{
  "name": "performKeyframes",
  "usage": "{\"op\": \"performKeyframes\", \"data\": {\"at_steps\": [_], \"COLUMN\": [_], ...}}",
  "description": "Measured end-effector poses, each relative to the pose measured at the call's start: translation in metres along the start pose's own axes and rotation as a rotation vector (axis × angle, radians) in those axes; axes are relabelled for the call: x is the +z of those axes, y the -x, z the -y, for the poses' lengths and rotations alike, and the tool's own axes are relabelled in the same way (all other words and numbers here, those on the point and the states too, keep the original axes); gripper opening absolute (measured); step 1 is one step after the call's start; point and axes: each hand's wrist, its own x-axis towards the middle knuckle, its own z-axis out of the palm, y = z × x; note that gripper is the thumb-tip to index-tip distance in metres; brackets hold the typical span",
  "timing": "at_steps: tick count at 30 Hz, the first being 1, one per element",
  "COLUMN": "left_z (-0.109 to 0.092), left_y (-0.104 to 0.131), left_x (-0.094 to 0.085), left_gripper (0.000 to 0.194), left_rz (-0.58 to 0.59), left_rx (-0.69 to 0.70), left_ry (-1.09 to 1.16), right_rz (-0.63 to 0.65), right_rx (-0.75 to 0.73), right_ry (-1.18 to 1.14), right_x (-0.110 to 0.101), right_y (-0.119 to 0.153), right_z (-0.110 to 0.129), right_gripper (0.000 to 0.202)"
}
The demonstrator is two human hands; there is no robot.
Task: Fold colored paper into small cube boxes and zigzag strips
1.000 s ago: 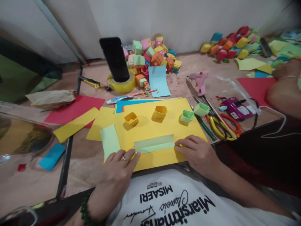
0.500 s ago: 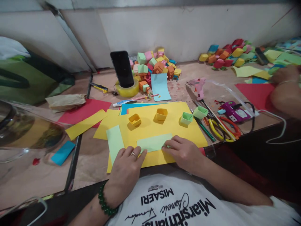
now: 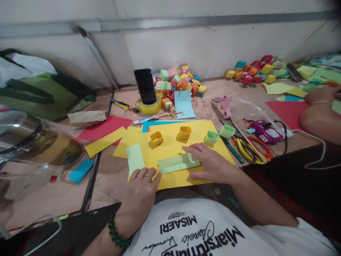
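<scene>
A pale green paper strip [image 3: 177,163] with a lengthwise crease lies on a yellow paper sheet [image 3: 170,145]. My left hand [image 3: 142,190] rests flat, its fingertips by the strip's lower left end. Over the strip's right end, my right hand [image 3: 213,164] is open, thumb and fingers apart and nothing held. Beside my left fingers lies a second green paper piece [image 3: 135,158]. Beyond the strip stand two small yellow folded paper boxes, one on the left [image 3: 156,138] and one in the middle [image 3: 185,132]. Two green paper boxes, a nearer [image 3: 212,137] and a farther one [image 3: 227,131], sit to the right.
Scissors [image 3: 247,151], a pink glue gun [image 3: 226,106] and a purple device [image 3: 266,131] lie on the right. A phone [image 3: 145,86] stands in a tape roll [image 3: 149,107] near piled paper boxes [image 3: 181,83]. Another person's arm [image 3: 319,115] reaches in from the right.
My right hand has opened and lifted off the strip's lower edge. The strip now shows a crease. My left hand stays at its left end, and the view has tilted up slightly.
</scene>
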Motion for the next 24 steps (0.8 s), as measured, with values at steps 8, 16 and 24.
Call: {"op": "performKeyframes", "data": {"at_steps": [8,16,24], "left_z": [0.003,-0.014,0.004], "left_y": [0.005,-0.014,-0.039], "left_x": [0.006,-0.001,-0.011], "left_gripper": [0.033,0.029,0.026], "left_rz": [-0.013,-0.031,0.185], "left_rx": [-0.138,-0.417,-0.271], "left_ry": [0.2,1.068,0.902], "right_rz": [0.09,-0.352,-0.604], "right_rx": [0.364,0.105,-0.327], "right_ry": [-0.202,-0.533,0.109], "right_x": [-0.005,0.028,0.011], "right_y": [-0.005,0.012,0.025], "right_z": [0.004,0.047,0.038], "right_gripper": [0.016,0.025,0.029]}}
